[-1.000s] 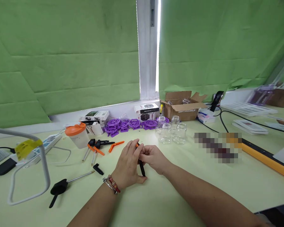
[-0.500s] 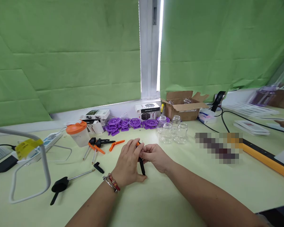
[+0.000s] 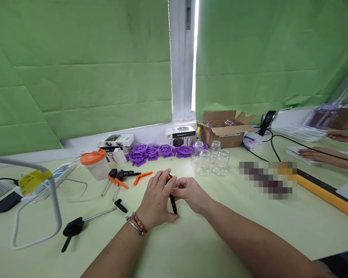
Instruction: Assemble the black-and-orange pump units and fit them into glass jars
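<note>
Between my hands is a slim black part with a bit of orange at its top point(image 3: 173, 204), mostly covered by fingers. My left hand point(image 3: 156, 199) curls round it from the left, its thumb at the lower end. My right hand point(image 3: 193, 195) pinches its upper portion from the right. To the left of my hands lie a small black angled piece point(image 3: 121, 205), a bent orange piece point(image 3: 143, 177) and black parts with orange levers and metal rods point(image 3: 120, 174). Farther left is a black rounded part with a metal rod point(image 3: 73, 227).
A clear cup with an orange lid point(image 3: 94, 160), purple plastic frames point(image 3: 165, 151), several glass jars point(image 3: 204, 162) and an open cardboard box point(image 3: 223, 135) stand at the back. A white metal frame point(image 3: 56, 204) rises at left. A co-worker's hands point(image 3: 321, 154) are at right.
My hands and the black part stay almost in place. At the far right, the co-worker's hands have come farther into view over the white stacks.
</note>
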### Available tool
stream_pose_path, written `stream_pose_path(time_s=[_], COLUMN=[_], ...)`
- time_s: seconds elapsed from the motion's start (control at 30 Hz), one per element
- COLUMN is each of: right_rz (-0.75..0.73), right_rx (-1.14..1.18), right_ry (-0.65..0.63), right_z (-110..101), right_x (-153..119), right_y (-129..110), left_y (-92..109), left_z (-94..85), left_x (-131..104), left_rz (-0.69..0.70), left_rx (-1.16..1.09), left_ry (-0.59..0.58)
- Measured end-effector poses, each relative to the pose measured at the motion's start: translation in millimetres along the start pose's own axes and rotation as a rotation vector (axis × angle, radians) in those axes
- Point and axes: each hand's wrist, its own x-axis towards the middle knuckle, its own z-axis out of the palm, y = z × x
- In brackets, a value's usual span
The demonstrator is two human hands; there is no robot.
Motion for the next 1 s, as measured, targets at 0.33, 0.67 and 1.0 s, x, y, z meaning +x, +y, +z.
stream_pose_path(time_s=[0.33, 0.67, 1.0], right_rz=[0.039, 0.059, 0.058], right_rx=[-0.015, 0.047, 0.036], right_ry=[-0.018, -0.011, -0.063], right_z=[-2.3, -2.3, 2.3], right_x=[0.1, -0.5, 0.8], right_y=[-0.3, 10.2, 18.4], left_y=[-2.2, -6.5, -3.2], left_z=[0.8, -0.2, 3.8], left_x=[-0.1, -0.5, 2.4], left_rz=[-0.024, -0.086, -0.152], left_rx=[-0.018, -0.030, -0.104], left_ry=[-0.035, -0.020, -0.005])
